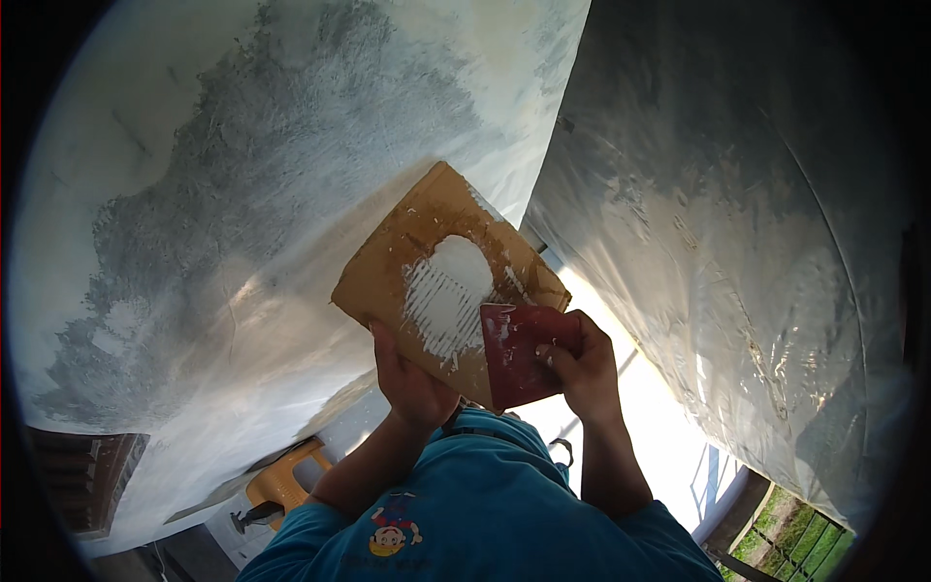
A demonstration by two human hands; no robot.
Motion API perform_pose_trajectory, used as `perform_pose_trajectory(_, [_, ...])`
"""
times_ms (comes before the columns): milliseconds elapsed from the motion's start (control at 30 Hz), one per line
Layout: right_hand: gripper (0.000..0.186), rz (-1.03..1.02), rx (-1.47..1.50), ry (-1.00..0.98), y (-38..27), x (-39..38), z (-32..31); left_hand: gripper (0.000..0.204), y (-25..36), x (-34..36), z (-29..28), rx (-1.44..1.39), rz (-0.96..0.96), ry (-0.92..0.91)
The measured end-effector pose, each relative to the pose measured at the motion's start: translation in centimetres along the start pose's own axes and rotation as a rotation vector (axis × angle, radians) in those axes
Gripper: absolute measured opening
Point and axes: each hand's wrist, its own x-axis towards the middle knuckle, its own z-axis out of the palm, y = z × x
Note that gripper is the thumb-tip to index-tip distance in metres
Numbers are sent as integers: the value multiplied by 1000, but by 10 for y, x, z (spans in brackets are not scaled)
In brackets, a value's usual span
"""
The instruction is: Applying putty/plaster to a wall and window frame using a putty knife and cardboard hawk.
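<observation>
Brown board [388,281], left fingers [385,354] gripping it, ridged white paste [461,270], right fingers [592,338] clasping flat scraper [516,367]

Before me is the board [378,276], paste [461,267] on it, the scraper [514,359] over its near right edge. To my left is wall [291,136], to my right sheeting [718,233].
</observation>
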Motion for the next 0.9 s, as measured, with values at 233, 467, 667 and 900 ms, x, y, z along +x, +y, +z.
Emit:
perform_pose_trajectory(233, [25,21,-16,-44,-3,4,11,66,-2,5,6,57,-45,62])
perform_pose_trajectory(467, [26,-4,-41,-38,-9,18,3,67,2,4,4,83,-124,61])
perform_pose_trajectory(667, [25,-32,-117,-78,-15,19,5,68,5,5,2,157,-191,107])
perform_pose_trajectory(900, [26,-79,-27,-52,-18,21,-4,73,9,0,4,140,-203,50])
